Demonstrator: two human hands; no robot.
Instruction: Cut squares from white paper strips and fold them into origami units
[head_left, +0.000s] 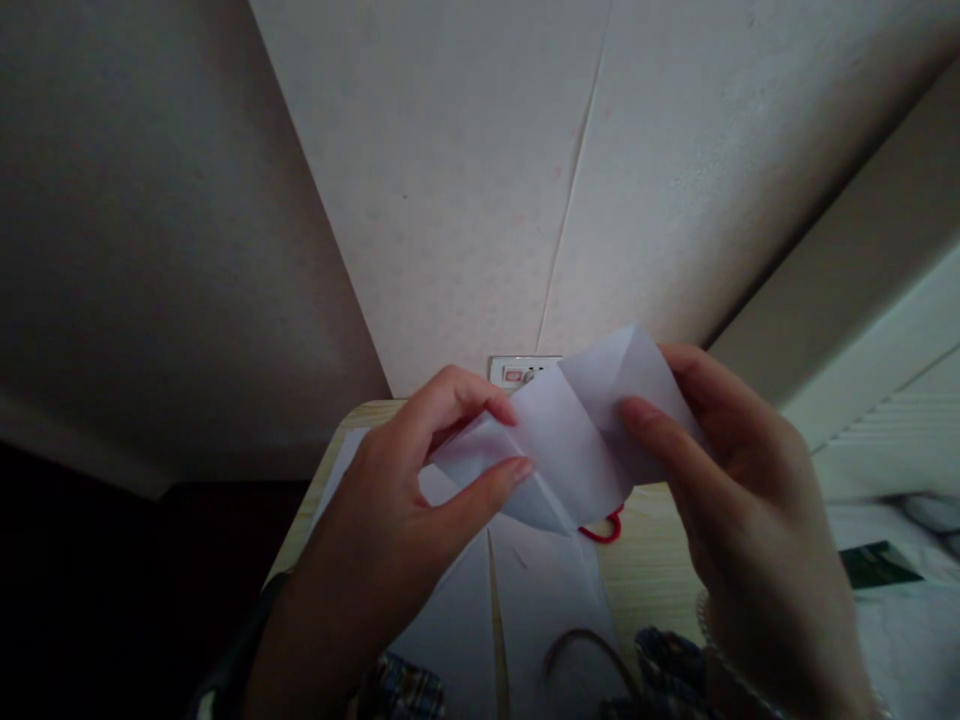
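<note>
A creased, partly folded piece of white paper (574, 440) is held up between both hands, above the table. My left hand (420, 490) pinches its left end, with the thumb on the near side and the index finger along the upper edge. At the other end, my right hand (720, 480) grips the paper with its thumb pressed on the front face and the other fingers behind. Fold lines cross the middle of the sheet. Below it, white sheets (551, 590) lie on the wooden table (645, 560), partly covered by my hands.
A red loop (606, 528), perhaps a scissor handle, shows beneath the paper. Behind the table a power socket (512, 374) is set in the wall (465, 200). To the right, a dark green item (879, 566) lies on a white surface. A thin brown curved thing (589, 640) is near me.
</note>
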